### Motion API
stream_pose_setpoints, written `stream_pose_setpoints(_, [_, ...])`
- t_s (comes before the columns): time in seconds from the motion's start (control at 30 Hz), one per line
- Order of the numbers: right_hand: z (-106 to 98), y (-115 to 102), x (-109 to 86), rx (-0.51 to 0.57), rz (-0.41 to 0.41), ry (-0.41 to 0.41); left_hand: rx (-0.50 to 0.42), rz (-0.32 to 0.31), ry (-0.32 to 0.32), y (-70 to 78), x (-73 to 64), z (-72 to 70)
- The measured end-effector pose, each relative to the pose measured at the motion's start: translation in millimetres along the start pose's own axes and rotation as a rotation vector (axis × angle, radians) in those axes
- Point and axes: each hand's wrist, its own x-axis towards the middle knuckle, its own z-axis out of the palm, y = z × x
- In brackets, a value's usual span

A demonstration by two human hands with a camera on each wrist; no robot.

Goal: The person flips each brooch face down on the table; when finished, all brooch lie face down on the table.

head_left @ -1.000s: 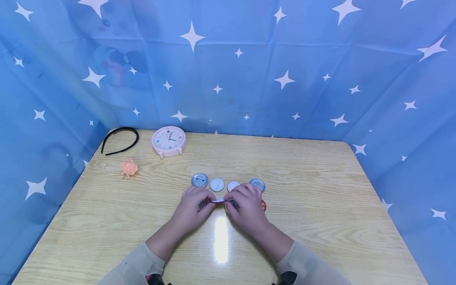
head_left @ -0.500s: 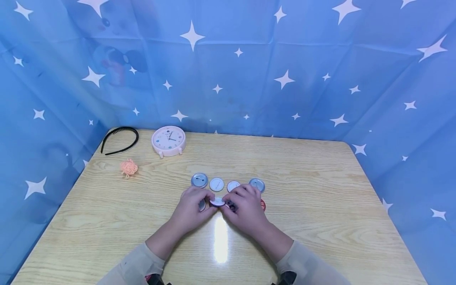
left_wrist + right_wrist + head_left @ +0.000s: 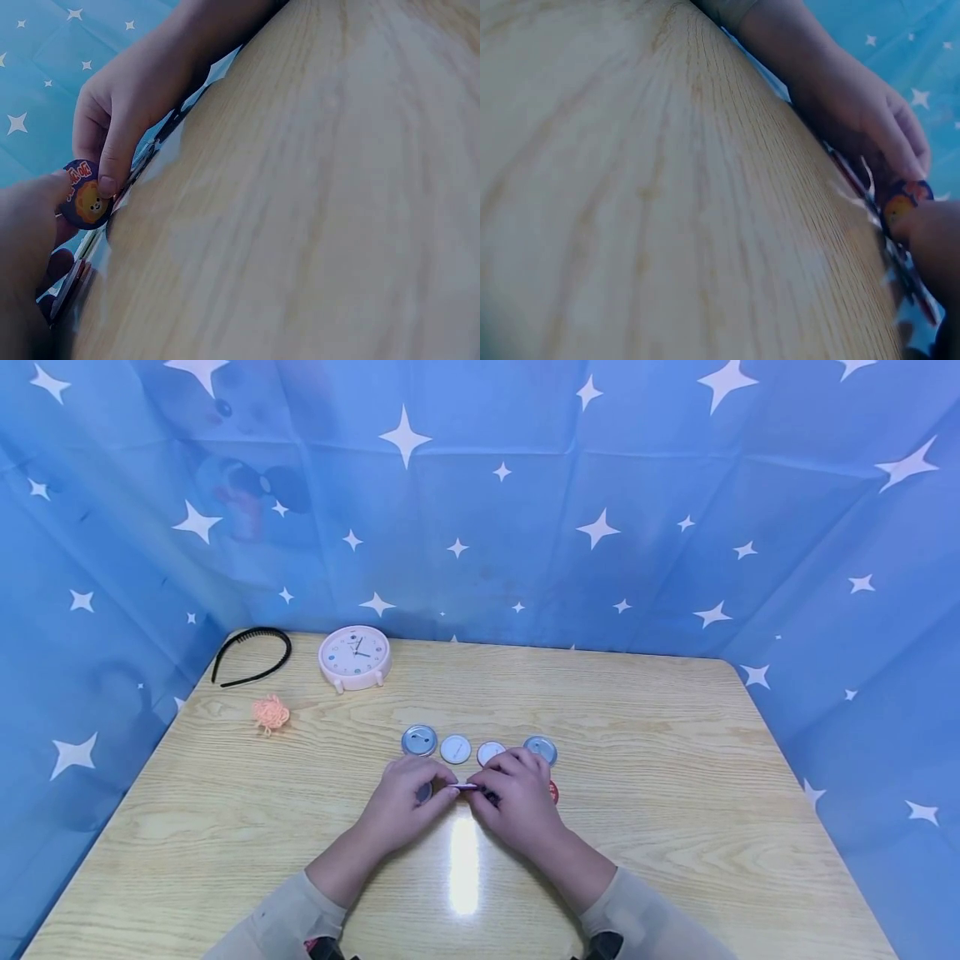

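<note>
A round pin badge [image 3: 465, 787] is held edge-on between both hands, close over the table. Its dark blue front with an orange lion face and lettering shows in the left wrist view. My left hand [image 3: 405, 793] pinches the badge's left edge between thumb and fingers; my right hand [image 3: 517, 789] pinches the right edge. Just beyond the hands lie several badges pin side up, among them a silver badge [image 3: 419, 740], a white-backed badge [image 3: 456, 748] and another silver badge [image 3: 541, 748]. A red badge [image 3: 553, 792] peeks out past the right hand. Other badges are partly hidden under the hands.
On the wooden table [image 3: 660, 760], at the back left, lie a black headband [image 3: 252, 657], a pink alarm clock [image 3: 355, 657] and a small ball of peach yarn [image 3: 271, 713]. A blue curtain with white stars [image 3: 480, 510] hangs behind the table and along its sides.
The badge between the hands tipped so its pale back showed half a second ago, and is now edge-on again. Both hands keep their hold in nearly the same place.
</note>
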Motion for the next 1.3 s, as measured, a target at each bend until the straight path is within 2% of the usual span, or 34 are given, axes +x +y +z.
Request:
stream_pose_setpoints(0.2, [-0.5,-1.0,-0.4,0.016,0.018,-0.025,-0.030,0.060,0.019,-2.7,0.6,0.2])
stream_pose_setpoints(0.5, [-2.5,-3.2,0.2,0.056,0.034,-0.042,0.008,0.096,0.042,-5.5,0.9,0.2])
stream_pose_setpoints(0.83, [-2.7,-4.5,-0.2,0.055,0.106,-0.048,0.048,0.125,-0.017,-8.3,2.0,-4.6])
stream_pose_setpoints(1.03, [-3.0,-3.3,0.2,0.045,0.070,-0.084,0.105,0.171,-0.037,-10.5,1.8,-6.6])
stream_pose_setpoints(1.3, [-3.1,-1.4,1.1,0.039,-0.006,-0.111,0.165,0.181,-0.088,-13.1,-0.3,-7.4])
